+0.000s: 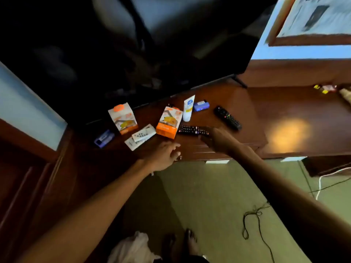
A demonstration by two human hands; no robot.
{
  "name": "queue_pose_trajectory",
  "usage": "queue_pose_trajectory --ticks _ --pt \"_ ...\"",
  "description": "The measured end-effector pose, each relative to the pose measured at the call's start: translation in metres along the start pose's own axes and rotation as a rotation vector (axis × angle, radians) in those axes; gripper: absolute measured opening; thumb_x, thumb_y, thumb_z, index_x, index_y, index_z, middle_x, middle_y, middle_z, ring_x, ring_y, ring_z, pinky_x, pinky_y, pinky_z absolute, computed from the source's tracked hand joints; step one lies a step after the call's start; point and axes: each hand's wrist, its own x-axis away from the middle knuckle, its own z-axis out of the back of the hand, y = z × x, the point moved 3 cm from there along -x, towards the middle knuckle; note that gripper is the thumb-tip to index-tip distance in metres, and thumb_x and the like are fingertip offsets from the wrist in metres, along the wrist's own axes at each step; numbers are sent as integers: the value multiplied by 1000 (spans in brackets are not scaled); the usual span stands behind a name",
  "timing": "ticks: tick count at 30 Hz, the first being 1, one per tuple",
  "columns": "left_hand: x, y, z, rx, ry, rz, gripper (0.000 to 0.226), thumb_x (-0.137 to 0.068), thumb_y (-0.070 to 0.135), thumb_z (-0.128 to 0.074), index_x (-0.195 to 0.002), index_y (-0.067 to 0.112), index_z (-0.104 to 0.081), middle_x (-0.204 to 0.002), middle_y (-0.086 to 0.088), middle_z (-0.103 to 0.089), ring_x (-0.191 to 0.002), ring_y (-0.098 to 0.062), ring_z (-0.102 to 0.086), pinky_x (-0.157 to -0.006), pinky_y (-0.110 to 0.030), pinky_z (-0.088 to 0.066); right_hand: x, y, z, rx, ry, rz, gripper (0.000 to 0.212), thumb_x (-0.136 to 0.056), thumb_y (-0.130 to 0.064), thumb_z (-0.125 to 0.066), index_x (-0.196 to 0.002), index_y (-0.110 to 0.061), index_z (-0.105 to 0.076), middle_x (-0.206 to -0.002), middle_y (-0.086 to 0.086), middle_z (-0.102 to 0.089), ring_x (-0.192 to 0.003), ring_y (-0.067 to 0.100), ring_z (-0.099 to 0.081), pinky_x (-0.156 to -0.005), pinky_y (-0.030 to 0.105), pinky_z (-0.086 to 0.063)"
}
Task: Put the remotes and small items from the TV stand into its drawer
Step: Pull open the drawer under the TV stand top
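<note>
On the dark wooden TV stand [237,103] lie two black remotes: one long remote [191,130] under the fingers of my right hand [216,139], another [227,117] further right. Two white remotes [141,136] lie crossed at the left. Two orange-and-white boxes [123,118] [169,122], a white tube [188,108] and two small blue items [201,106] [104,138] sit near the TV. My left hand [164,155] hovers at the stand's front edge by the drawer front [191,149], fingers apart. The drawer looks shut.
A large black TV [133,44] fills the back. A lower wooden surface [303,120] extends right with small items [324,89]. Cables [252,221] lie on the green floor. A white plastic bag [131,247] sits near my feet.
</note>
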Motion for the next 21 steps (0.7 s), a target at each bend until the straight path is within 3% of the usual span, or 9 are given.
queue_pose_trajectory --ticks 4,8,10,12,16,21 --pt "-18 -31 -57 -203 -92 92 53 -100 39 -41 -146 15 -37 -153 -6 -37 -142 -24 -26 -117 -44 -25 0 22 -45 37 -127 -12 48 -94 -28 -56 -138 -8 -47 -138 19 -54 -126 35 -52 -100 39 -43" --pt "-32 -55 -104 -335 -14 143 57 -96 34 -47 -147 13 -34 -153 -12 -31 -140 -32 -31 -113 -48 -29 -10 44 -82 97 -158 27 61 -97 -31 -50 -148 -3 -32 -157 20 -28 -145 33 -29 -118 43 -28" --pt "-34 -57 -117 -366 84 152 54 -89 30 -54 -140 13 -43 -143 -12 -40 -129 -32 -41 -102 -48 -41 -13 52 -99 122 -152 75 62 -97 -30 -49 -149 -3 -30 -159 19 -25 -147 33 -26 -120 43 -26" --pt "-34 -56 -129 -369 155 156 53 -86 28 -54 -136 13 -46 -138 -9 -45 -127 -29 -44 -97 -46 -43 -13 58 -113 125 -130 136 61 -97 -30 -48 -149 -6 -29 -159 18 -26 -147 32 -25 -120 43 -25" --pt "-33 -65 -156 -386 137 183 57 -88 28 -54 -141 10 -44 -144 -10 -49 -133 -29 -45 -104 -46 -37 -12 69 -132 149 -68 175 62 -99 -32 -43 -151 -4 -24 -160 18 -21 -149 32 -20 -122 46 -20" --pt "-44 -87 -172 -398 48 207 66 -91 31 -49 -150 8 -29 -156 -12 -34 -143 -33 -32 -118 -48 -22 -10 81 -143 213 -23 220 62 -100 -31 -41 -153 -5 -20 -162 15 -16 -150 30 -16 -123 45 -15"
